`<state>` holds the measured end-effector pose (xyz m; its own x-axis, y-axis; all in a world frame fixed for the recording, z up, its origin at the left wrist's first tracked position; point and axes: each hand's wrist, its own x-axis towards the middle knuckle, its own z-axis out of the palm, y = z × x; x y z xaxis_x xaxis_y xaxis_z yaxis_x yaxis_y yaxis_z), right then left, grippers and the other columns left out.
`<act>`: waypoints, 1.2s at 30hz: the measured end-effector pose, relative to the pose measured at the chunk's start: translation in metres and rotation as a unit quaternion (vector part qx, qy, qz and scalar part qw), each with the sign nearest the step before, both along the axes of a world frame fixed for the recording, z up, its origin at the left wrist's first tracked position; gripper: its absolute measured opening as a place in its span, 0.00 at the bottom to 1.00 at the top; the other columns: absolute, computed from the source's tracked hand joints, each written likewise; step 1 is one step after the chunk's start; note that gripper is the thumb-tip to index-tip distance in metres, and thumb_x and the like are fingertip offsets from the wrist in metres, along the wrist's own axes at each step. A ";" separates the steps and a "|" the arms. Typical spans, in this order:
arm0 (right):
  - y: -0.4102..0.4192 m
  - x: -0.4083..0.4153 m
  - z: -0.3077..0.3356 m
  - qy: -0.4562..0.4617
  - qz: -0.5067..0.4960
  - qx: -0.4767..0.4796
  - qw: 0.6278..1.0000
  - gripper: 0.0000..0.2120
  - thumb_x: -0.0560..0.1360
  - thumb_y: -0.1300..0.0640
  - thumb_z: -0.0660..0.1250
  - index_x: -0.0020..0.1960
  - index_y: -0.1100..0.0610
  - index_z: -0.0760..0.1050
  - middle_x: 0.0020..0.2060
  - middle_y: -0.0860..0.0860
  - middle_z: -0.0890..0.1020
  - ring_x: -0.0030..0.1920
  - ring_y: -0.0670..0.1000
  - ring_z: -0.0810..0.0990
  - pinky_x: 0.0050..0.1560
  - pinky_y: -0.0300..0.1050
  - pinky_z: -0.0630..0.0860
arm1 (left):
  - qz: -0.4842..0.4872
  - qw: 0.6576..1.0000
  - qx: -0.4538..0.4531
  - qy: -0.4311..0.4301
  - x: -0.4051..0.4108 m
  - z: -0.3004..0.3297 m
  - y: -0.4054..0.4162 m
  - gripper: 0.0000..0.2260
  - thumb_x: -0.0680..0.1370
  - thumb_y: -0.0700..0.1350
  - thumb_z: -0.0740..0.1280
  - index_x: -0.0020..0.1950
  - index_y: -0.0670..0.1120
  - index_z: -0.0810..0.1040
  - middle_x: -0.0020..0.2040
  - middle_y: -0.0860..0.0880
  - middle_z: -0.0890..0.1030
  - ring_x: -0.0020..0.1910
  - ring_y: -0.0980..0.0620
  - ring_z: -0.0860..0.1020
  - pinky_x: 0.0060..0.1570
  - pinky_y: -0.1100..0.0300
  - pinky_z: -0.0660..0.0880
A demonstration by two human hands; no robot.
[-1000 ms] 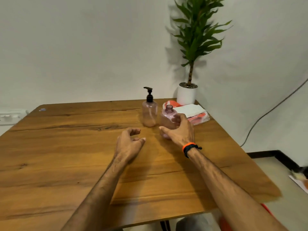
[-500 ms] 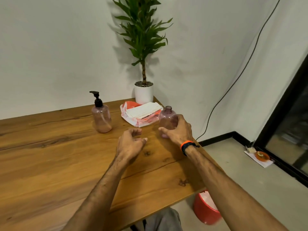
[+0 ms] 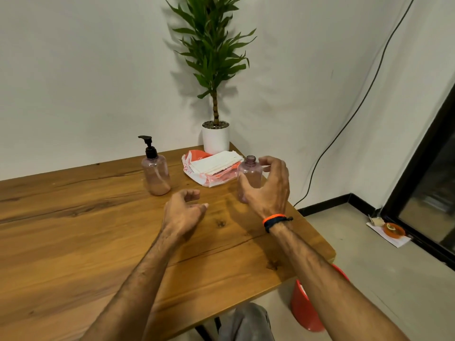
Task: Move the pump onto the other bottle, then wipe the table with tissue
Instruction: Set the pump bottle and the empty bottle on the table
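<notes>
A pink bottle with a black pump (image 3: 155, 172) stands upright at the back of the wooden table (image 3: 61, 230). To its right stands a second pink bottle (image 3: 249, 177) with an open neck, near the table's right edge. My right hand (image 3: 269, 190) curls round this open bottle, thumb across its front and fingers behind its shoulder. My left hand (image 3: 183, 212) hovers over the table between the two bottles, fingers loosely curled, holding nothing. A pack of white tissues (image 3: 213, 168) in an orange and white wrapper lies behind the open bottle.
A potted plant (image 3: 216, 137) stands at the table's back right corner against the wall. A red bucket (image 3: 307, 306) sits on the floor under the right edge. A black cable (image 3: 344, 124) runs down the wall.
My right hand has carried the open bottle to the right, away from the pump bottle. Its fingers now sit looser round the bottle. My left hand has kept its pose.
</notes>
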<state>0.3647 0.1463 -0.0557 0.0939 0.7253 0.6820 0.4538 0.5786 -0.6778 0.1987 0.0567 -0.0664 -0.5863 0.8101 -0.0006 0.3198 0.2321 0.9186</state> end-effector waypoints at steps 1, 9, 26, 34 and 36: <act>-0.005 -0.005 0.004 -0.001 0.016 0.015 1.000 0.23 0.66 0.48 0.76 0.56 0.55 0.73 0.51 0.47 0.78 0.51 0.49 0.76 0.49 0.44 0.78 | 0.001 1.000 0.003 0.005 -0.002 0.001 -0.002 0.17 0.71 0.42 0.75 0.59 0.49 0.78 0.56 0.54 0.79 0.43 0.65 0.76 0.41 0.66 0.75; -0.019 -0.059 0.008 -0.081 0.131 -0.064 0.986 0.14 0.68 0.53 0.74 0.51 0.53 0.76 0.44 0.47 0.82 0.43 0.44 0.79 0.52 0.28 0.73 | 0.044 0.999 0.007 0.029 -0.034 0.009 -0.029 0.18 0.71 0.44 0.75 0.60 0.49 0.78 0.58 0.54 0.79 0.40 0.68 0.72 0.46 0.66 0.70; -0.015 -0.201 0.007 -0.143 0.276 -0.132 0.941 0.55 0.66 0.52 0.78 0.79 0.46 0.42 0.72 0.58 0.66 0.71 0.59 0.66 0.69 0.57 0.67 | 0.106 0.994 -0.026 -0.009 -0.129 -0.002 -0.098 0.19 0.74 0.41 0.72 0.64 0.47 0.74 0.61 0.50 0.78 0.54 0.55 0.78 0.55 0.59 0.76; 0.003 -0.243 0.004 -0.113 0.237 -0.157 0.952 0.59 0.65 0.46 0.79 0.77 0.53 0.38 0.74 0.58 0.65 0.70 0.60 0.69 0.68 0.55 0.69 | 0.116 0.992 -0.019 -0.037 -0.135 -0.006 -0.098 0.19 0.74 0.41 0.72 0.64 0.45 0.75 0.59 0.48 0.80 0.54 0.52 0.80 0.59 0.52 0.77; 0.006 -0.244 0.002 -0.105 0.236 -0.148 0.955 0.56 0.66 0.49 0.78 0.78 0.52 0.41 0.73 0.59 0.66 0.69 0.60 0.70 0.67 0.55 0.70 | 0.112 0.993 -0.019 -0.037 -0.136 -0.007 -0.098 0.19 0.74 0.41 0.72 0.64 0.46 0.75 0.58 0.48 0.80 0.54 0.53 0.80 0.58 0.54 0.78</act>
